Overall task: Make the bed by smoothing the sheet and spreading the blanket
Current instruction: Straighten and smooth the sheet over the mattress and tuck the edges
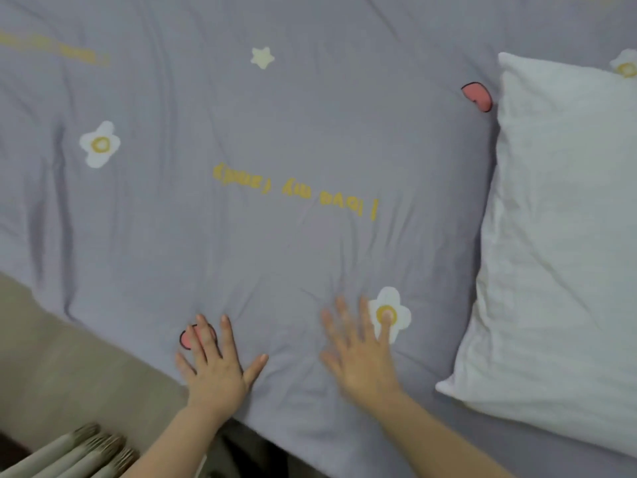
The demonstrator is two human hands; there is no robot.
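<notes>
Head view: the blanket (275,132) fills most of the frame, spread over the bed, with creases gathering at lower centre directly under both palms. The left hand (215,367) and right hand (362,357) rest on it side by side, fingers straight and spread, gripping nothing, likely to press those creases flat. A pillow (558,236) lies at the right, near the right hand.

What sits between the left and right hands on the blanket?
Nothing but bare, creased blanket: the left hand and right hand both lie flat on it, with no print or object in the gap. Shown in the head view.
</notes>
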